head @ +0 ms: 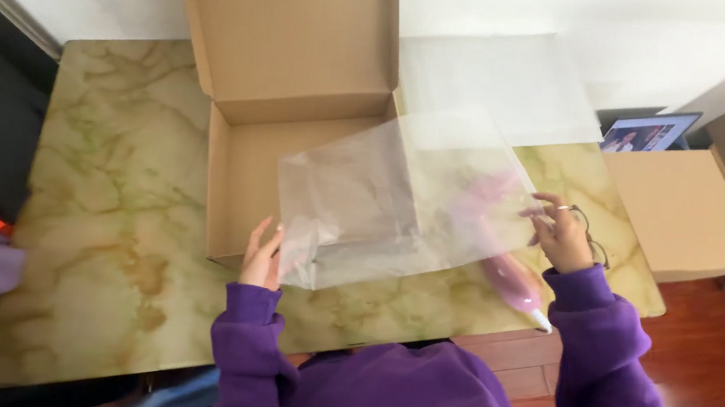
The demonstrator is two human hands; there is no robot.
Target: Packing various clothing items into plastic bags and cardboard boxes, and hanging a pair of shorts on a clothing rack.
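Left hand [262,256]: fingers together and extended, pinching the near-left corner of a translucent plastic sheet [397,202]. Right hand [561,234]: fingers curled, clamped on the sheet's right edge. Sheet held stretched between both hands, above the table, overlapping the right part of an open cardboard box [250,166] with its lid flap upright at the far side. Pink elongated object [512,278] lies under the sheet's near-right part, white tip toward the near edge. Marble-patterned tabletop [107,211] below. Second sheet [507,82] rests far right. Closed cardboard box [685,213] further right. Purple sleeves on both arms.
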